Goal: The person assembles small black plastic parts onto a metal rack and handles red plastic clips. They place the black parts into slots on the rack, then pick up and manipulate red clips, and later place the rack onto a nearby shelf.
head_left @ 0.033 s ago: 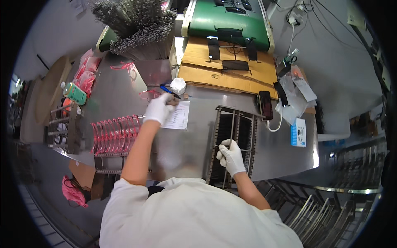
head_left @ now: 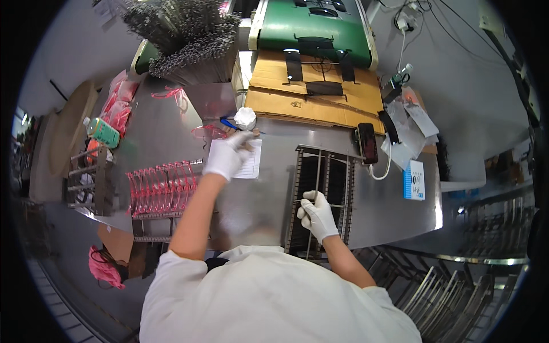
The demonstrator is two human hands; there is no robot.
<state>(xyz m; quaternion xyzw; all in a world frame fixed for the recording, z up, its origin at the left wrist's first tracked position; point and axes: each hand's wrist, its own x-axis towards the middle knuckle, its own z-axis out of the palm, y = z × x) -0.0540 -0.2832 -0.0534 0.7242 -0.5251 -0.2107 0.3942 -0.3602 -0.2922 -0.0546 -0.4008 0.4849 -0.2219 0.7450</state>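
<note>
My left hand (head_left: 226, 158), in a white glove, hovers over a printed paper sheet (head_left: 249, 167) with index finger and thumb apart. It looks open; nothing shows clearly between the fingers, which are slightly blurred. Just beyond it lie a blue pen-like item (head_left: 227, 123) and a crumpled white wad (head_left: 245, 118). My right hand (head_left: 318, 217), also gloved, is closed in a pinch around a thin metal rod (head_left: 318, 176) running lengthwise over a toothed metal rack (head_left: 293, 211). Dark pieces (head_left: 337, 178) fill the rack; my hand hides part of them.
Left of my left arm, clear pink-edged pieces (head_left: 163, 186) stand in another rack. Cardboard (head_left: 274, 103) with black curved pieces lies ahead, before a green conveyor belt (head_left: 314, 28). To the right are a phone (head_left: 368, 143) and a blue-white box (head_left: 414, 180); a bottle (head_left: 103, 132) stands far left.
My left hand has shifted slightly right and nearer to me, over the paper, turning a little. My right hand stays at the rod, nearly still.
</note>
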